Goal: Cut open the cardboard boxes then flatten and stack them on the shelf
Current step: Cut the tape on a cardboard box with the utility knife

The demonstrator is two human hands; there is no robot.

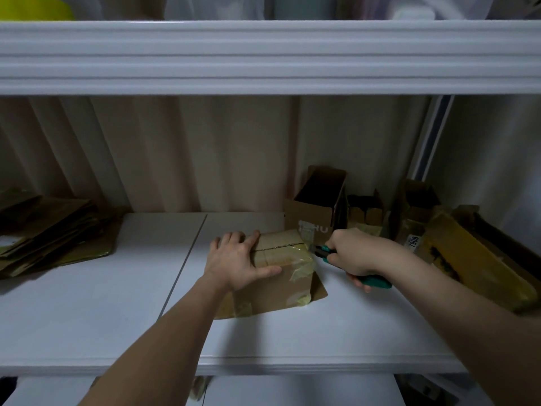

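You're facing a white shelf (87, 303) with another shelf board (263, 57) overhead, low across the top of the view. The shelf's front edge runs just below your forearms. There's bare white surface to the left of the box and in front of it, toward you; a seam in the shelf top runs diagonally just left of your left wrist.

A small taped cardboard box (281, 276) sits mid-shelf, slightly right of centre, on a flat piece of cardboard (319, 291) that pokes out at its right side. Yellowish tape wraps the top and right corner.

Your left hand (237, 259) lies on the box's top-left part, fingers straight and slightly spread over the far-left edge, thumb stretched along the near top edge (pressing flat, not curled round).

Your right hand (351, 253) is just right of the box, fingers wrapped round a green-handled utility knife (377, 281). The knife's front end meets the box's upper right corner, at the tape; the blade itself is too small to make out.

Right side is crowded: an open upright box (319, 200) stands just behind the taped one, w/ more open boxes (415, 212) beside it and a long flattish box (480, 265) near your right forearm. Far left, well apart, a stack of flattened cardboard (49, 230) lies at the back edge.
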